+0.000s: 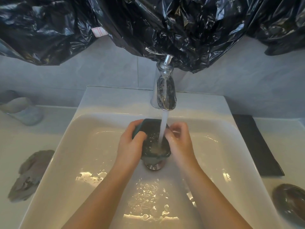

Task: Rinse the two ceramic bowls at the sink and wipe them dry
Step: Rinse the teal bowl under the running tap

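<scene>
A dark green squarish ceramic bowl (152,134) is held over the middle of the white sink (92,146), under the running stream from the chrome tap (165,90). Water pools and splashes inside it. My left hand (132,144) grips the bowl's left rim with the thumb inside. My right hand (179,141) holds the right rim, fingers curled over the edge. A second dark bowl (290,202) lies on the counter at the lower right. A crumpled grey cloth (30,174) rests on the counter to the left of the sink.
The chrome drain (154,166) shows just below the bowl. A black mat (254,142) lies right of the sink. A glass cup (21,109) stands at the back left. Black plastic sheeting (148,25) hangs over the wall above the tap.
</scene>
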`<state>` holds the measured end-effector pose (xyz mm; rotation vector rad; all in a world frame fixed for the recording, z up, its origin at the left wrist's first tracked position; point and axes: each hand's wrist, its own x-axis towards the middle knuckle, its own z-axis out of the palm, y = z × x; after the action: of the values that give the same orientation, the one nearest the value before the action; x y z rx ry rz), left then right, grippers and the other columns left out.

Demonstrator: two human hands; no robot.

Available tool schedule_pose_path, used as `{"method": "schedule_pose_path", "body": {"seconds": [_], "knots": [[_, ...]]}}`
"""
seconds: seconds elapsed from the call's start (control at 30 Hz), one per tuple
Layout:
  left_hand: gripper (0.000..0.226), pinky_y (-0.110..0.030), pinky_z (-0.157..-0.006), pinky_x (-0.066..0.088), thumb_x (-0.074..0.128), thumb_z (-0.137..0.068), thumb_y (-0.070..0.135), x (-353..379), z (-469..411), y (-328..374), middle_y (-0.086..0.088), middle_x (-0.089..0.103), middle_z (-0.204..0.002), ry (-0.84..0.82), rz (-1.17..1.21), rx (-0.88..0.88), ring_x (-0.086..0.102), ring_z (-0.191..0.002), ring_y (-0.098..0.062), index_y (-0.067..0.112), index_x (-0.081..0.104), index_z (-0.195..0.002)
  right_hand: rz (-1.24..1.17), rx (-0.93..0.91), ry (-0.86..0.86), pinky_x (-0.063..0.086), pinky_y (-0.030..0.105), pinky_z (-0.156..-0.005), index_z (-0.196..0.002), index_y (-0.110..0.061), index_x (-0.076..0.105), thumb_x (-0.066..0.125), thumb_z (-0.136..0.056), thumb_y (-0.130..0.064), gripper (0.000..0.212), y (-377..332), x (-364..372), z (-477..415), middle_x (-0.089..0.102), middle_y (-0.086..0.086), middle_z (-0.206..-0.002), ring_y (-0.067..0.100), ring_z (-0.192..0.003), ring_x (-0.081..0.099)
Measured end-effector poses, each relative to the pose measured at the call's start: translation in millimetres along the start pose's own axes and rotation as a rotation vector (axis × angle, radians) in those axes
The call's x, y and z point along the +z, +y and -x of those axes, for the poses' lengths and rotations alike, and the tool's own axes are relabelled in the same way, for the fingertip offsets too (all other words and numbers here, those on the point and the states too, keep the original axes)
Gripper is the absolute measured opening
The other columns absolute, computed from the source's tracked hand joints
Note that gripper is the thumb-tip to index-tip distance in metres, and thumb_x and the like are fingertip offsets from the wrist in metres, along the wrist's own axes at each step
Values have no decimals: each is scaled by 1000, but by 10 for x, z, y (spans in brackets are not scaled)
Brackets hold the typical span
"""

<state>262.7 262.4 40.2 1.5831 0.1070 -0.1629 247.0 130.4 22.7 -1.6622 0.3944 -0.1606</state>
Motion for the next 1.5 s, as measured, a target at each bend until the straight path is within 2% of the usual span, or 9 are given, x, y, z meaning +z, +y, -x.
{"method": "schedule_pose_path", "body": {"seconds": [0.17,0.3,0.4,0.53,0.7,0.97,1.13,1.27,1.5], "knots": [[42,-15,-83,49,43,-73,13,-16,-18,-62,9,64,-109,-30,-143,185,58,-102,2,24,62,-109,-258,208,-198,57,27,-70,-117,-22,66,55,-97,-26,23,14,0,-4,71,4,-111,19,-102,69],[41,-31,-90,43,51,-74,-4,-34,5,-143,-7,59,-114,152,-767,726,51,-106,-16,9,63,-111,-116,76,-38,49,12,-63,-111,-24,65,58,-96,-23,16,36,-35,-10,70,-5,-103,8,-94,66],[31,-40,-96,40,54,-77,2,-69,45,-151,-6,66,-103,-26,-1007,1043,58,-99,-23,9,68,-104,-169,127,-16,50,19,-66,-108,-22,64,57,-97,-23,13,26,-35,-18,69,-3,-99,11,-89,67],[48,-48,-120,7,45,-89,41,-61,89,-126,-9,56,-134,-352,-1352,911,44,-133,-27,10,60,-122,-154,99,-8,49,18,-70,-109,-21,64,62,-93,-28,18,49,-44,-25,69,-7,-97,8,-89,67],[40,-38,-95,44,62,-82,20,-13,62,-118,-5,64,-119,-573,-1299,888,59,-110,-27,13,55,-120,-140,122,-17,50,26,-77,-106,-21,65,62,-92,-30,17,71,-45,-34,70,-6,-97,12,-92,67],[13,-33,-80,47,55,-91,15,-272,-34,-313,-2,63,-74,-444,-1264,1062,59,-67,-25,12,67,-88,-173,143,-87,47,9,-57,-115,-19,62,61,-95,-29,22,71,-63,-21,68,-4,-101,7,-88,66],[28,-25,-48,47,48,-84,32,-80,96,-218,-2,65,-70,-234,-1060,846,58,-56,-27,10,64,-90,-735,390,-129,56,35,-78,-116,-8,70,41,-100,-46,51,90,-49,-19,74,14,-105,28,-99,71],[30,-24,-53,47,49,-86,36,52,212,-156,-2,66,-81,-276,-947,783,60,-64,-22,11,57,-101,-986,488,-239,59,29,-62,-84,-12,82,32,-96,-60,70,129,-30,12,76,12,-85,26,-74,75],[35,-33,-73,51,40,-86,42,-191,-27,-82,1,66,-85,-546,-1199,840,61,-79,-21,17,61,-98,-942,521,-264,50,47,-94,-126,-7,66,44,-85,-65,74,142,-57,-14,67,23,-121,36,-112,64]]}}
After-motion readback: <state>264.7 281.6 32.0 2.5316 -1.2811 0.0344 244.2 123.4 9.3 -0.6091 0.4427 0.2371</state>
